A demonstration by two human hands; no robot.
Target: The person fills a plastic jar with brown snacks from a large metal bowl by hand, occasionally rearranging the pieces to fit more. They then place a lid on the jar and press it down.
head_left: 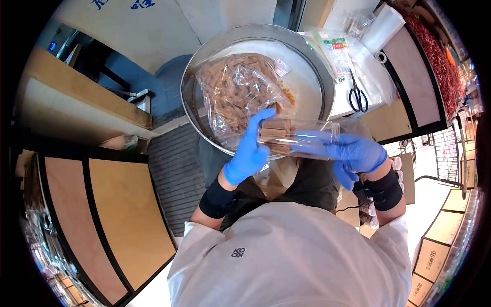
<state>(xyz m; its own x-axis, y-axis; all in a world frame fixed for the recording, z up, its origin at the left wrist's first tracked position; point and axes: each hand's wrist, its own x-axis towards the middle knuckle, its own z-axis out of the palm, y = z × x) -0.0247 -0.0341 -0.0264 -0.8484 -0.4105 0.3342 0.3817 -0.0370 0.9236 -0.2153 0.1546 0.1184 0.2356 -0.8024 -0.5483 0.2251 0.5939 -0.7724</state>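
Note:
In blue gloves, both my hands are at a clear plastic jar (313, 129) lying on its side over the front rim of a large round metal pan (327, 77). My left hand (246, 156) is closed around the jar's bottom end. Brown flat pieces (276, 134) are stacked inside at that end. From the mouth on the right, my right hand (360, 153) reaches in with fingers stretched toward the pieces, its thumb outside and apart. Within the pan sits a clear plastic bag (240, 87) full of similar brown pieces, with orange-brown crumbs beside it.
Black-handled scissors (358, 97) lie on a white surface right of the pan, near plastic packaging (335, 51) and a roll of clear film (383, 28). Panelled boxes (128, 220) stand at left. A wire cart (447, 153) is at far right.

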